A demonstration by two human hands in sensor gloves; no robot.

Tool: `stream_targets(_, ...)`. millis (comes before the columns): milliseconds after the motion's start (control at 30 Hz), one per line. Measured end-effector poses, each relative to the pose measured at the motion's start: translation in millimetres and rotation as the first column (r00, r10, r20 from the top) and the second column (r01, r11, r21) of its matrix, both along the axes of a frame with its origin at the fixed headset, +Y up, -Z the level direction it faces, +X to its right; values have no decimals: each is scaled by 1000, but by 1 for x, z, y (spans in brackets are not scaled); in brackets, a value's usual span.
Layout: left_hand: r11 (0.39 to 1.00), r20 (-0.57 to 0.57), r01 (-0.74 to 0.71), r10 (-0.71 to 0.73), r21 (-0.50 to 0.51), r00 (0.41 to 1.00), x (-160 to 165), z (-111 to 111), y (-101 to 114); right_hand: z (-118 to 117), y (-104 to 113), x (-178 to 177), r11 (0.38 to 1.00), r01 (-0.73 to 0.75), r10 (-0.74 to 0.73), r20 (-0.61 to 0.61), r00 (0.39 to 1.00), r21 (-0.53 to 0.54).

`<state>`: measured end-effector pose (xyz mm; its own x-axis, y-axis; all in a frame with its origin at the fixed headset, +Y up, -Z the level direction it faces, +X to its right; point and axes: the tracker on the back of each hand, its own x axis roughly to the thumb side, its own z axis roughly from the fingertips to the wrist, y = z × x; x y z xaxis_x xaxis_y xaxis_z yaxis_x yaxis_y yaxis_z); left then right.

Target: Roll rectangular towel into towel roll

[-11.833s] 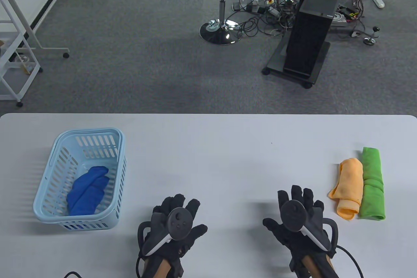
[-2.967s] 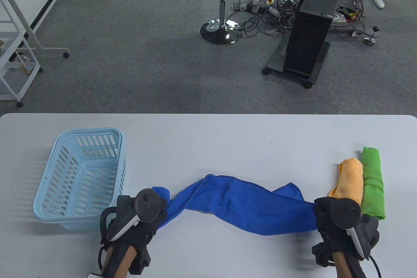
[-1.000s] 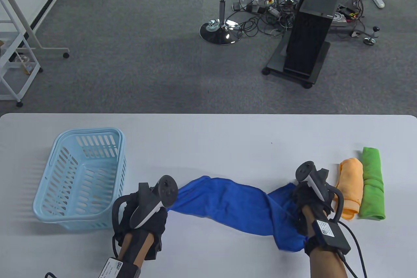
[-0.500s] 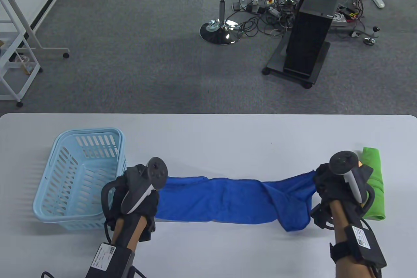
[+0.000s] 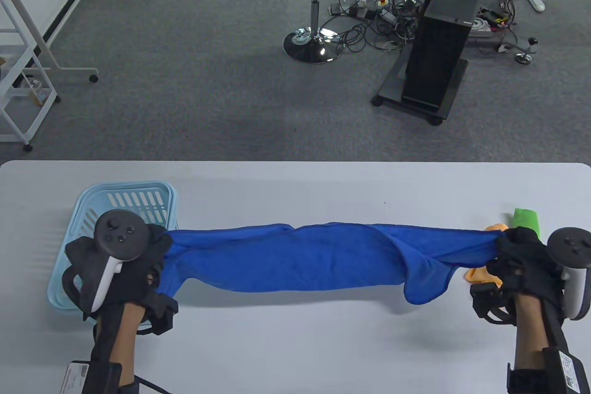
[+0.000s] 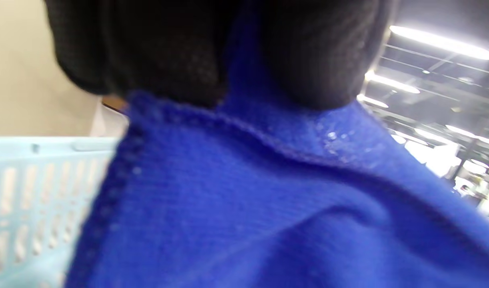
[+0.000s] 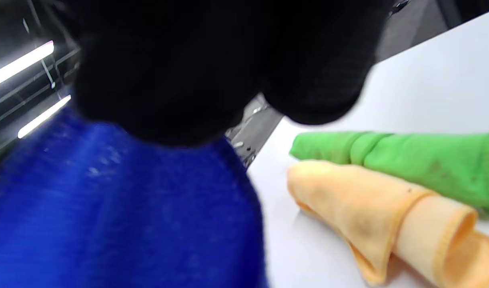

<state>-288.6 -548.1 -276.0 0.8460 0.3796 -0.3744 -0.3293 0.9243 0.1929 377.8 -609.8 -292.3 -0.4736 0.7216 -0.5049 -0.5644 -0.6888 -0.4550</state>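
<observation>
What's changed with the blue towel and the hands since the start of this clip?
The blue towel came out of the light blue basket. The left hand and right hand now each grip one end. They have spread apart and lifted, so the towel hangs stretched above the table. The basket, orange towel roll and green towel roll stayed put.

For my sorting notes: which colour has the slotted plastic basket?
Light blue; the slotted plastic basket shows best in the table view.

The white table (image 5: 295, 190) bears a basket (image 5: 138, 195), orange roll (image 7: 380, 216) and green roll (image 7: 408, 160).
</observation>
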Motion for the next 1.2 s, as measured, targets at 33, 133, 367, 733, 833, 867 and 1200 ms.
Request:
stream_targets(33, 1000, -17, -27, 27, -4, 999, -9, 1, -3, 2, -1, 4, 1000, -3, 3, 0, 1000, -2)
stream_targets(133, 999, -89, -34, 36, 22, 995, -32, 5, -8, 11, -3, 16, 1000, -15, 13, 67, 998, 21)
stream_targets(367, 996, -87, 78, -75, 37, 993, -34, 1, -18, 18, -10, 21, 995, 50, -60, 113, 992, 85)
stream_targets(733, 889, 281, -447, 455, -97, 845, 35, -28, -28, -6, -9, -30, 914, 380, -342, -235, 910, 143)
stream_targets(833, 815, 303, -566, 575, -125, 760, 38, -30, -37, -5, -7, -32, 908, 386, -342, -246, 907, 161)
stream_targets(867, 795, 336, -590, 599, -142, 727, 39, -31, -41, -5, -6, -31, 921, 350, -306, -240, 921, 172)
stream_targets(1200, 875, 149, -469, 452, 118, 880, 1, -24, -37, 9, -7, -6, 931, 259, -243, -92, 966, 255)
